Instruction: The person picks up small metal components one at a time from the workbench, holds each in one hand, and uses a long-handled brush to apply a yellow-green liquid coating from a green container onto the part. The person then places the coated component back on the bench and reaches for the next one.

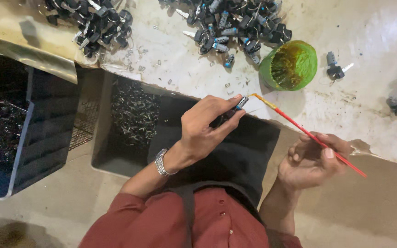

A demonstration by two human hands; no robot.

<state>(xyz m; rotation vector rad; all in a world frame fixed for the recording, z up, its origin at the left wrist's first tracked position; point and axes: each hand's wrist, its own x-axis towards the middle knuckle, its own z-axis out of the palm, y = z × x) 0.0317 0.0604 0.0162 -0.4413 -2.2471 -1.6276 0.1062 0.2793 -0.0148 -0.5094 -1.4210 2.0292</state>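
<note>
One lock cylinder (pixel 241 103) in left hand (pixel 203 131), one brush (pixel 309 134) in right hand (pixel 311 160).

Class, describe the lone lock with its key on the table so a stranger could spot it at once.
Start at the pale table and find the green tub near its front edge. Just right of it lies one lock with its key sticking out. Unlike the other locks, heaped in piles, it lies alone.

a dark red buttoned shirt (pixel 194 220) with rolled sleeves, a dark apron (pixel 235 156), and a silver wristwatch (pixel 161 162).
</note>
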